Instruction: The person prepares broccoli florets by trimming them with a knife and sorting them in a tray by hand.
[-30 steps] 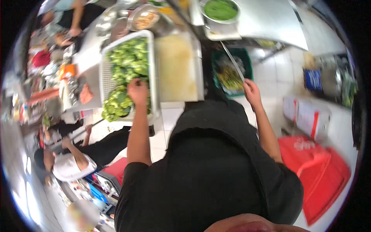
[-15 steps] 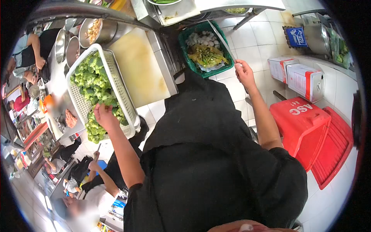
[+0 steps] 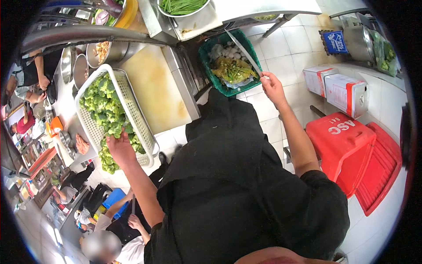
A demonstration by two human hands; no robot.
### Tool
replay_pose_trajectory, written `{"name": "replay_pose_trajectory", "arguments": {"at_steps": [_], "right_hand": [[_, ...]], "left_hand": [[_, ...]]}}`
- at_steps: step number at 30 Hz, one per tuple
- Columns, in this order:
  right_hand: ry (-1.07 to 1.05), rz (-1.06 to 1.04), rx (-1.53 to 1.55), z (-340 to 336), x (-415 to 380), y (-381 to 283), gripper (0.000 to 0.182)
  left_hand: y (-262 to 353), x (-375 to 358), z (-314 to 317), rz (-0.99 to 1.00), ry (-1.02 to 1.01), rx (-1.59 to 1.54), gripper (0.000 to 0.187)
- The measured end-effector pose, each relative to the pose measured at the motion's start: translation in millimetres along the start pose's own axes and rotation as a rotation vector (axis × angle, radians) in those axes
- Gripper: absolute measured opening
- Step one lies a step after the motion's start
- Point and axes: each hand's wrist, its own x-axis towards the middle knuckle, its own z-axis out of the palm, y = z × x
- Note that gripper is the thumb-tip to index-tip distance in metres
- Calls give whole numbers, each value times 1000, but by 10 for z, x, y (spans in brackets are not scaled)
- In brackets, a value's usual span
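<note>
My left hand (image 3: 121, 151) is at the near end of a white perforated basket (image 3: 125, 92) heaped with green broccoli (image 3: 104, 105). Its thumb and fingers are closed around a floret, partly hidden by the hand. Out to the other side, my right hand (image 3: 273, 89) grips a knife (image 3: 244, 50) by the handle, the long blade pointing away over a green bin (image 3: 206, 70). Inside the bin lie vegetable scraps (image 3: 233, 70) and pale round pieces. A yellowed cutting board (image 3: 151, 88) lies beside the basket.
Metal bowls (image 3: 81, 71) stand beyond the basket, near a bowl of green beans (image 3: 182, 6). On my right are a red crate (image 3: 336, 149), its red lid (image 3: 378, 169) and white tins (image 3: 347, 93). A co-worker (image 3: 132, 224) stands at lower left; others are farther off.
My left hand has shifted slightly nearer, among the broccoli. The knife in my right hand has moved slightly left with its blade turned. The co-worker at lower left has changed position.
</note>
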Motion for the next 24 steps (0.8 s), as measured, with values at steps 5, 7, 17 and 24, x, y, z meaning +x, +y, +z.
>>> {"name": "replay_pose_trajectory", "arguments": {"at_steps": [5,7,17,24], "right_hand": [[-47,-62,-17,153,-35,-275,26],[-114,-121,13,290,-66,-427,27],[-489,-233,5,1462,-525,-1664,40],[-702,-510,-162,2201,-1038,-2420,55]], "left_hand": [[-1,9,33,38,-3,-24,27],[111,-140,289,49,-29,-5,35],[68,-406,604,128,-209,-5,27],[-106,-613,849,44,-337,-57,23]]}}
